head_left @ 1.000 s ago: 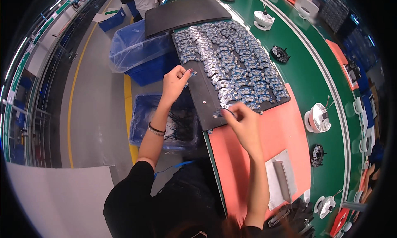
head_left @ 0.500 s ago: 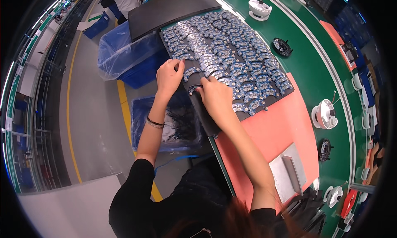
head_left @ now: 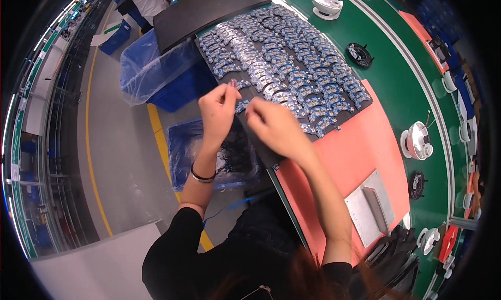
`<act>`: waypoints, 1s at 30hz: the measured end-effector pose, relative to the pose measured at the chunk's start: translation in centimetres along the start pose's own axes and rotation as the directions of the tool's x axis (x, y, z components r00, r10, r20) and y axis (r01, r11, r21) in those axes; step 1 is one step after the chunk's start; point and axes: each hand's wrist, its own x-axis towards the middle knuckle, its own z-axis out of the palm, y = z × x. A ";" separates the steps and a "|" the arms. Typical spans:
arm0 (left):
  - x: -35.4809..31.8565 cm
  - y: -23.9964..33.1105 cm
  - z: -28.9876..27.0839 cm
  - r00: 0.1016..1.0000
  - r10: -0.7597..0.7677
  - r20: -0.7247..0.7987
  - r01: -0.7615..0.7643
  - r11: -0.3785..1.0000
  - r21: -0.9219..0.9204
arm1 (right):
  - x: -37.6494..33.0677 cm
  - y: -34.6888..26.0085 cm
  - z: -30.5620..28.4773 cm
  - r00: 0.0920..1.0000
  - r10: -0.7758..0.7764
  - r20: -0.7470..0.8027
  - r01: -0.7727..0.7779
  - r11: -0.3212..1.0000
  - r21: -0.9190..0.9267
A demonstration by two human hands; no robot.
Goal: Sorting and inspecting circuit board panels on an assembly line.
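Rows of curved blue circuit boards [head_left: 284, 70] cover a dark mat [head_left: 249, 88] on the bench. At its near left edge, one curved board [head_left: 241, 106] lies between my hands, with another board [head_left: 242, 84] just beyond it. My left hand [head_left: 218, 109] is raised at the mat's left edge, thumb and fingers pinched together close to these two boards. Beside the nearer board, my right hand [head_left: 276, 125] is closed, its fingers curled and partly covering the mat. Whatever either hand may hold is hidden.
Left of the bench stand a blue bin [head_left: 182, 83] lined with clear plastic and a lined bin [head_left: 185, 164] holding dark parts. A metal plate with a handle [head_left: 370, 208] lies on the pink mat [head_left: 339, 164]. White round housings [head_left: 417, 141] stand on the green line.
My right hand has drawn slightly back from the near board, which now shows blue between my hands. My left hand has shifted toward me and right. The whole view has tilted a little.
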 end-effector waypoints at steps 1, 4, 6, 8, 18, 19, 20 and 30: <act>0.4 0.0 0.4 0.998 0.029 -0.048 -0.031 0.999 -0.031 | -0.5 0.1 0.8 0.999 -0.048 0.011 0.050 0.988 -0.147; 1.7 0.0 -0.7 0.993 0.003 -0.120 -0.015 0.995 -0.097 | -0.6 2.6 3.9 0.967 -0.253 0.029 0.251 0.923 -0.292; 1.7 1.1 -0.9 0.992 -0.040 -0.120 0.031 0.997 -0.077 | -0.6 3.6 4.8 0.970 -0.233 0.066 0.242 0.920 -0.310; 1.5 1.6 -0.8 0.992 -0.067 -0.110 0.063 0.997 -0.034 | -0.2 4.8 5.0 0.911 -0.412 -0.018 0.385 0.866 -0.318; -0.4 1.1 1.3 0.992 0.123 0.004 -0.122 0.980 0.159 | -3.8 2.7 -2.6 0.960 -0.277 -0.026 0.239 0.870 -0.431; -0.3 0.8 1.4 0.991 0.135 -0.010 -0.131 0.975 0.181 | -4.0 3.4 -2.4 0.966 -0.257 0.042 0.245 0.846 -0.473; -0.3 0.7 1.5 0.989 0.147 -0.025 -0.139 0.969 0.206 | -4.1 4.1 -1.8 0.966 -0.255 0.045 0.245 0.847 -0.471; -1.2 1.4 3.0 0.993 0.118 -0.003 -0.116 0.985 0.131 | -0.2 5.9 0.5 0.933 -0.330 -0.145 0.214 0.831 -0.514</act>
